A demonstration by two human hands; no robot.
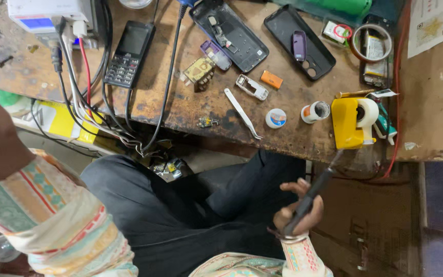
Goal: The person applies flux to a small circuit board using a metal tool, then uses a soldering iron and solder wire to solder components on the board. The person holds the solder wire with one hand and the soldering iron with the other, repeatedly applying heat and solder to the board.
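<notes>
Here, a dark pen-like tool [311, 197] is being gripped in the closed right hand [298, 208], below the workbench [190, 110] edge; it probably needs lifting toward the tweezers [242, 112]. The left hand's state cannot be told.

A phone repair workshop: a scarred wooden bench [293, 133] strewn with opened phones [230, 35], tweezers [242, 113], tape [367, 113].

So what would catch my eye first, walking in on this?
Probably the yellow tape dispenser at the worn wooden bench's front edge. Then the right hand, low over the lap, closed in a grip on a dark soldering-iron-like tool. Opened phone shells lie farther back.
</notes>
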